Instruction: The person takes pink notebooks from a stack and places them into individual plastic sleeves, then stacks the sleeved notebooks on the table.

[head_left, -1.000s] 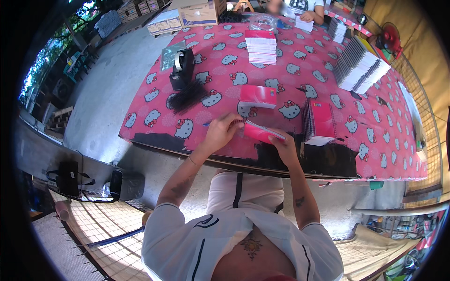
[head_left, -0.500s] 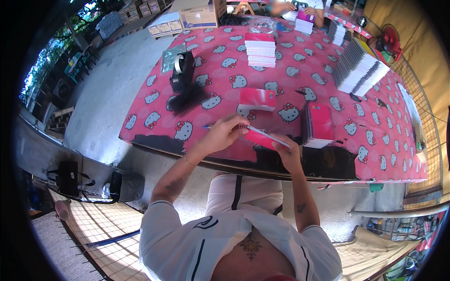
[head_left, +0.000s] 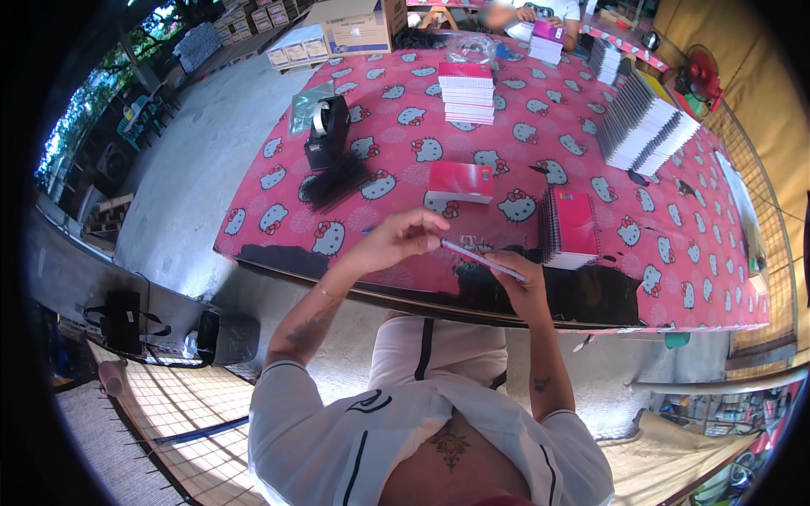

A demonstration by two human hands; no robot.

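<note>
Presently, we observe our right hand grasping a pink notepad near the bench's front edge; whether our left hand grips its left end, we cannot tell.

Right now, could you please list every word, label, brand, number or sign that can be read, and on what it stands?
None is safely readable.
Held pink notepad: edge-on, no cover text visible.
Pink spiral notebooks: coloured cover lettering, too small.
Low pink notepad stack: coloured cover mark, too small.
Large cardboard box: side print, blurred.
Wearer's white jersey: dark script mark, unclear.
</note>
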